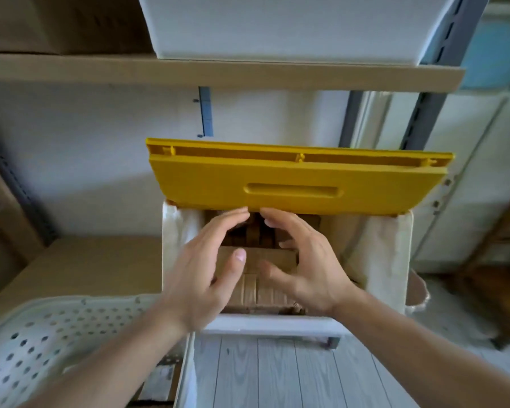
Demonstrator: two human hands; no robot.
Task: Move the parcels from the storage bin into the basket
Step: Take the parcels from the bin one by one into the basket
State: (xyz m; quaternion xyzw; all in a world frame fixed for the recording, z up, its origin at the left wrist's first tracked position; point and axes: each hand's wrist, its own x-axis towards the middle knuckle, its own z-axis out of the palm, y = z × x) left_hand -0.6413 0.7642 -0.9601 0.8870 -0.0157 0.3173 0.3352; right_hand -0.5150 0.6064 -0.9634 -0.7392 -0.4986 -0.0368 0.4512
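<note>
Shelving (218, 73) fills the background, with a white container (292, 25) on the upper board and a cardboard box (56, 22) to the left of it. Below that board sits the storage bin (407, 260), pale-walled, its yellow lid (292, 178) tipped up and back so the opening faces the person. At the lower left, just beside the bin, is the basket (56, 334) — white plastic, perforated, with only a corner of its inside in view.

Judging from how things lie, the task is at or near its start. The bin holds several brown parcels (256, 287): one flat parcel lies across the front, and more brown wrapped shapes are stacked behind it towards the lid. How many there are cannot be told, since the hands cover much of the opening. The part of the basket that shows has something dark low down near its right wall, but it is too blurred to say whether that is a parcel. So almost all of the moving seems left to do.

Both hands are over the bin's opening. The left hand (206, 266) is spread, fingers loosely bent and reaching towards the rear parcels, thumb over the front one. The right hand (304, 260) mirrors it, fingers apart and slightly curved — neither hand grips anything, and whether fingertips touch the parcels cannot be told. My reading is that a two-handed grasp on a parcel is the step in hand, with the lift leftwards into the basket to follow.
</note>
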